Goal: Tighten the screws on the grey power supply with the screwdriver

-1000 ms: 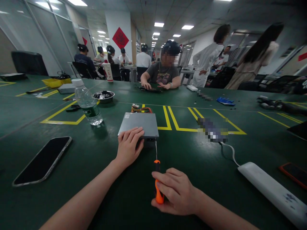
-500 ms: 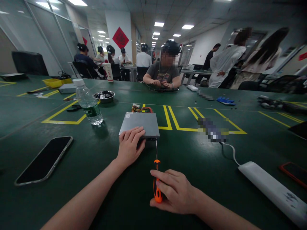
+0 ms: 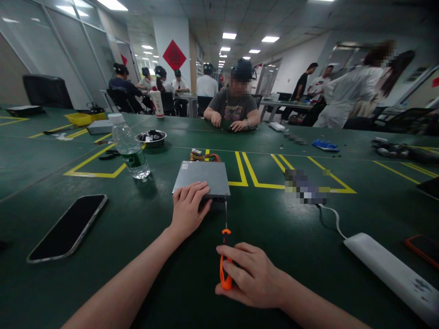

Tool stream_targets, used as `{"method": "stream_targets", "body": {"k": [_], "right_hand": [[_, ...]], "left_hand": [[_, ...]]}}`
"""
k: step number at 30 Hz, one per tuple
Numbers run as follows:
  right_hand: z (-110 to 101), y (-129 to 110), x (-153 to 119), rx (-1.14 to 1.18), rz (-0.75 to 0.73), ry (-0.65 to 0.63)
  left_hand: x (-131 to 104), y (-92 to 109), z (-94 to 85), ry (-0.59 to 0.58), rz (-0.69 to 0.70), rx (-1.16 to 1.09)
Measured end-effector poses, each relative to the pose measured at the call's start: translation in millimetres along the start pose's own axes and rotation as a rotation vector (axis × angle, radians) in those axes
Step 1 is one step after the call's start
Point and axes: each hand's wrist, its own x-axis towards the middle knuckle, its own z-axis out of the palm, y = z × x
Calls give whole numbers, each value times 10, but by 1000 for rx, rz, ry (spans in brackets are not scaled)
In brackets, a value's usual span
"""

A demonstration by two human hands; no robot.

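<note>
A grey metal computer power supply (image 3: 202,176) lies flat on the green table, its bundle of coloured cables (image 3: 207,156) at the far side. My left hand (image 3: 189,208) grips its near left corner, fingers over the top and thumb against the near side. In my right hand (image 3: 252,276) is a screwdriver (image 3: 225,269) with an orange and black handle, fingers closed around it. Its thin shaft points away from me, and the tip meets the near side of the power supply by the right corner. Whatever the tip touches is too small to make out.
Left of the power supply stand a water bottle (image 3: 132,151) and a metal bowl (image 3: 151,138) of dark parts. A phone (image 3: 68,228) lies at near left, a white power strip (image 3: 391,274) at near right. Across the table sits a person (image 3: 233,103) with hands on a dark object.
The screwdriver handle has turned slightly in my right fingers, its tip staying at the power supply. My left hand keeps its place. The whole view has shifted a little.
</note>
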Motion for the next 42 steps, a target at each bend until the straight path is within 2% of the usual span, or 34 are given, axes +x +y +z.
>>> {"method": "stream_targets", "body": {"k": [3,9,16,23,30,37,42], "right_hand": [[-5,12,-9,27,13,22],[-64,-22,63,-41,5,-88],[34,-14,11,-15,25,52],[-74,-31,62,-14,14,-66],[2,-4,23,-5,29,48],[-58,-25,59,-25,35,-29],[7,-24,38,-45,33,-7]], "left_hand": [[9,17,-14,4,-3,-5],[13,28,-25,4,-5,-16],[3,18,-23,-3,-3,-16],[-1,4,-16,-36,-10,-32],[-3,5,-24,-23,0,-28],[2,14,-30,-30,-4,-29],[6,14,-27,-17,-3,-31]]}}
